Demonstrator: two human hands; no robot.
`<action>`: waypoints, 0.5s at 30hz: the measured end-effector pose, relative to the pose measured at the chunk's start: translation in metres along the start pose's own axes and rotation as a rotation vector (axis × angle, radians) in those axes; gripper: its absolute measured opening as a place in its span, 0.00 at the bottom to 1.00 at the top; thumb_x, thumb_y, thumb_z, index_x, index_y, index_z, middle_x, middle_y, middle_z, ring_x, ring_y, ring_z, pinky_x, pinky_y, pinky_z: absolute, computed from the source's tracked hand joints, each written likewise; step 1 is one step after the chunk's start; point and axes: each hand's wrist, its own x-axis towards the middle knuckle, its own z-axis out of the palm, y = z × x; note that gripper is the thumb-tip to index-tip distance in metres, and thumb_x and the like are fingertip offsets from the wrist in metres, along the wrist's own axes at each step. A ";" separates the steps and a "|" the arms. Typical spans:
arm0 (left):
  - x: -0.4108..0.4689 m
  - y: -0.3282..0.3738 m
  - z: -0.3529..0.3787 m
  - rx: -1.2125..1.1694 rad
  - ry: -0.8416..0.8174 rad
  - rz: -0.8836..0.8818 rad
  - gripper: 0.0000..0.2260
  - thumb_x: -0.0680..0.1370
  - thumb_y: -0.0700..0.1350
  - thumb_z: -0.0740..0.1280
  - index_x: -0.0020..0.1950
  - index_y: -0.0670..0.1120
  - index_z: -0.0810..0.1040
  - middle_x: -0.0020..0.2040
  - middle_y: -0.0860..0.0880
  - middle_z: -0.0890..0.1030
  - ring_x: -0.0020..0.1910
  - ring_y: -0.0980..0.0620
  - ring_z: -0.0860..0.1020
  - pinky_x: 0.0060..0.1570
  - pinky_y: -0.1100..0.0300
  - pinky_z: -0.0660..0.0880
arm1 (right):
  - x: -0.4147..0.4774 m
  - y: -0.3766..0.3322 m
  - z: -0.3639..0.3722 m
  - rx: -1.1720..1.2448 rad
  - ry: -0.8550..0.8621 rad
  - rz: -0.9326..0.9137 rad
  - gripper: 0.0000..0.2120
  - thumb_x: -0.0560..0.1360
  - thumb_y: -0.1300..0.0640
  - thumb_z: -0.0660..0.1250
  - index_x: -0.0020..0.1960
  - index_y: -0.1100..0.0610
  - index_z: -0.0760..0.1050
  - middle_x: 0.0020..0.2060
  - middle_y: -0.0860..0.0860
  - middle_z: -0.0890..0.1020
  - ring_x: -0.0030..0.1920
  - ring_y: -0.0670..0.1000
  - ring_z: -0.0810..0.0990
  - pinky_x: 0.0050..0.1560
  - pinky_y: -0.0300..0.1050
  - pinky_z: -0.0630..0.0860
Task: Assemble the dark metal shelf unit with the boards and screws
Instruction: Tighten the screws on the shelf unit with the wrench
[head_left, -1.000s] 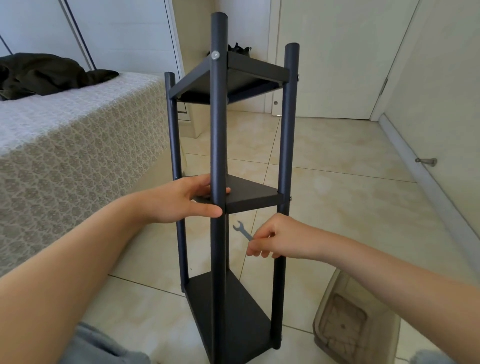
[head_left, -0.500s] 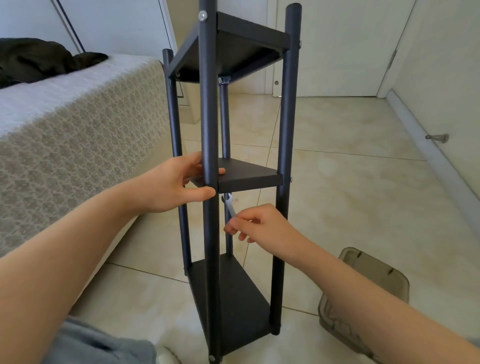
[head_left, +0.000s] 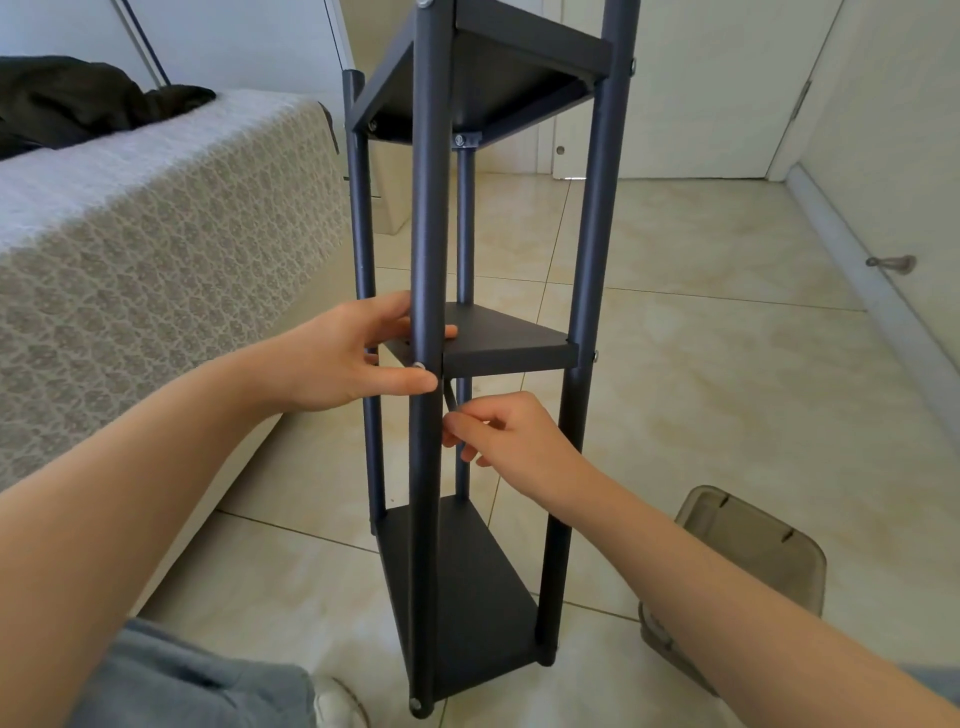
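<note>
Location: a home, bedroom.

Evidence:
- The bed (head_left: 156, 234) is to my left, under a pale spread with a lattice pattern that hangs down its side.
- A dark garment (head_left: 78, 104) lies crumpled on top of the bed.
- The floor (head_left: 701, 364) is glossy beige tile with thin grout lines.
- A white door (head_left: 701, 88) ahead is shut in its white frame.
- A metal doorstop (head_left: 893, 263) sits low on the right wall.
- A smoky translucent plastic box (head_left: 753, 545) sits on the tiles by my right arm.
- A small household shelf unit (head_left: 428, 234) stands on the floor beside the bed
</note>
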 end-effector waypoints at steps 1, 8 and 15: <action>0.000 0.000 -0.001 -0.005 0.000 -0.002 0.25 0.73 0.51 0.74 0.67 0.64 0.69 0.61 0.74 0.76 0.62 0.76 0.71 0.64 0.57 0.68 | 0.000 0.000 0.000 0.008 0.002 -0.002 0.14 0.80 0.55 0.64 0.38 0.43 0.79 0.31 0.33 0.80 0.38 0.37 0.80 0.41 0.31 0.73; -0.004 -0.003 -0.006 -0.023 -0.005 -0.006 0.31 0.71 0.52 0.73 0.73 0.57 0.68 0.64 0.66 0.78 0.65 0.72 0.72 0.59 0.73 0.66 | 0.002 0.003 0.004 0.051 0.019 -0.011 0.14 0.80 0.55 0.65 0.38 0.42 0.79 0.32 0.33 0.81 0.40 0.37 0.80 0.38 0.28 0.74; -0.005 -0.006 -0.008 -0.041 -0.008 -0.022 0.29 0.71 0.53 0.73 0.70 0.61 0.69 0.63 0.69 0.77 0.65 0.72 0.72 0.61 0.72 0.64 | 0.005 0.002 0.005 0.064 0.031 -0.011 0.15 0.80 0.57 0.64 0.37 0.44 0.79 0.31 0.36 0.80 0.38 0.36 0.79 0.35 0.25 0.72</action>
